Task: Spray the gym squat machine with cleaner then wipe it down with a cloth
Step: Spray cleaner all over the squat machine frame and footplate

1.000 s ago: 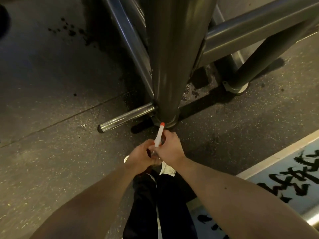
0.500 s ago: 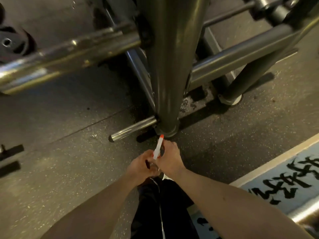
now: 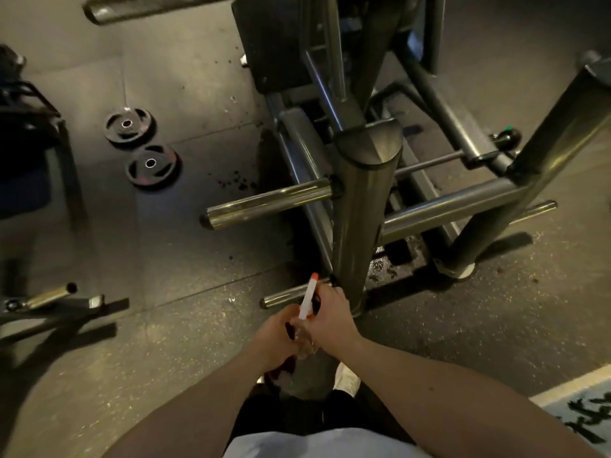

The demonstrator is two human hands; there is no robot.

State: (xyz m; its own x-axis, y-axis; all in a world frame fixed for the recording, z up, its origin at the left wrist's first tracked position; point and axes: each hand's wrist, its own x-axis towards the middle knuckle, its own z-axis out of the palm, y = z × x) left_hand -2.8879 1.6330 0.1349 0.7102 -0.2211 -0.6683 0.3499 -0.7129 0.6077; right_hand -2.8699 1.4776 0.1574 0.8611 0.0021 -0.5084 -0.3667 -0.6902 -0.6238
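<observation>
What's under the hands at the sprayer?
Under the left hand and right hand, the clear spray bottle shows partly, a white shoe below it. The hands cover its trigger and neck.

You are working in dim, warm-toned light. The brightest patch lies on the floor (image 3: 185, 81) at upper centre, while the left edge and the top right corner sink almost to black. The squat machine (image 3: 357, 226) throws dark shadows rightward from its post bases across the rubber. Streaks of glare run along its chrome peg (image 3: 267, 204) and the post cap. Straight tubes bow outward near the frame edges. The spray bottle (image 3: 307, 297) gripped by your left hand (image 3: 276, 333) and right hand (image 3: 332, 317) looks soft-edged, and the shadows are grainy.
</observation>
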